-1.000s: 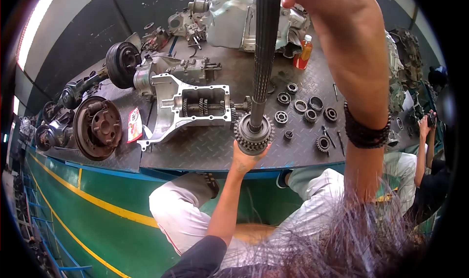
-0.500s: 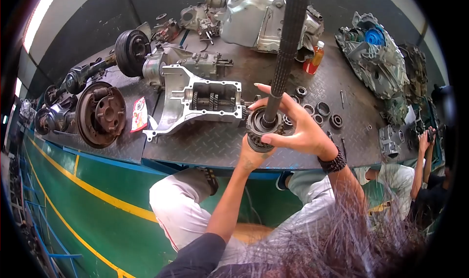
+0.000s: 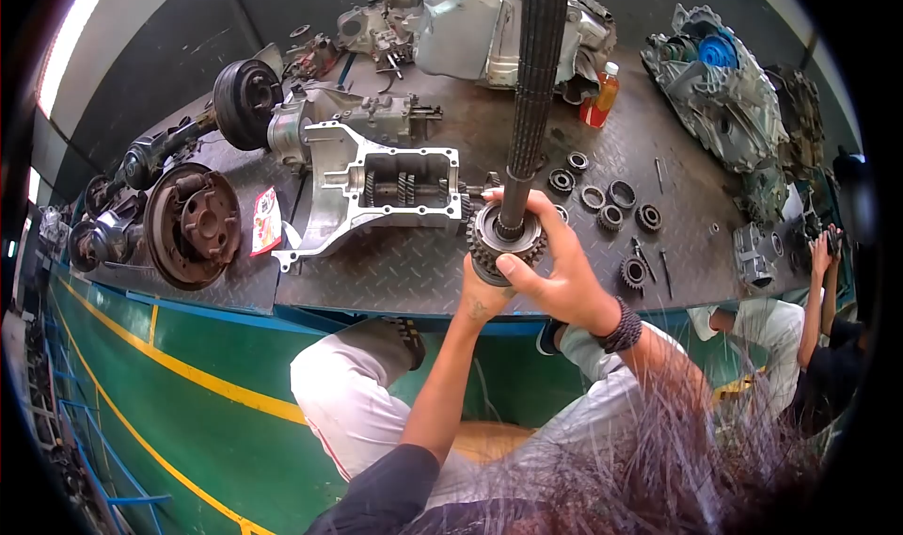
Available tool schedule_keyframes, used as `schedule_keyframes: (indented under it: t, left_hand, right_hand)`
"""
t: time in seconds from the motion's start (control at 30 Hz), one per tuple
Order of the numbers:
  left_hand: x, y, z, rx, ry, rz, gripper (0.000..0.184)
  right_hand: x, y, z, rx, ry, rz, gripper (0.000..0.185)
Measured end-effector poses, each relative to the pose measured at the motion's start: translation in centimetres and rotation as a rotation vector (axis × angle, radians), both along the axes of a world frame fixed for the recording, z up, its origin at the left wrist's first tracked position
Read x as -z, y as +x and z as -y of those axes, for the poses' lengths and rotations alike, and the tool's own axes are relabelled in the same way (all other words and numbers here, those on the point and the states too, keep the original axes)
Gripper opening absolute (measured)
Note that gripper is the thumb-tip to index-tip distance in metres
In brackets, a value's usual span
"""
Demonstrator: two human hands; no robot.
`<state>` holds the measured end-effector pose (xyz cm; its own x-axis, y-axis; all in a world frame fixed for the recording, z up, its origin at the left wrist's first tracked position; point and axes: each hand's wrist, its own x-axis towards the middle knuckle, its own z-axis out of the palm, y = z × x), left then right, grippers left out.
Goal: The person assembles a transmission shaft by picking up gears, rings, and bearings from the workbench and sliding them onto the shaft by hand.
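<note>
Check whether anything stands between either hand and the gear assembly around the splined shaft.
Nothing visible does. The left hand supports the gear assembly from below, and the right hand grips its right side. The splined shaft rises from the assembly's middle, but blocks neither hand.

The right hand [image 3: 569, 276] is curved in a holding grip, its thumb [image 3: 523, 275] nearer to the person than its other fingers [image 3: 555, 226]. Just beside this thumb, the left hand [image 3: 485, 295] supports from below, its fingers mostly hidden. From the fingers, both forearms [image 3: 442, 375] go back, spreading apart.
</note>
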<state>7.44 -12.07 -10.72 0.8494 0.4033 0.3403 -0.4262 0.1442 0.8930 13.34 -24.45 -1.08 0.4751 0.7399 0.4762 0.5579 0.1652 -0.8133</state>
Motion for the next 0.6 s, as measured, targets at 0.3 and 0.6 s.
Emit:
schedule_keyframes:
  t: [0.3,0.6]
  left_hand:
    - [0.3,-0.2,0.2,-0.036,-0.026,0.023,0.06]
    - [0.7,0.2,0.0,-0.005,0.032,0.024,0.058]
  right_hand:
    - [-0.7,1.0,-0.1,-0.11,0.065,-0.157,0.059]
    - [-7.1,2.7,0.9,-0.091,-0.213,0.329,0.068]
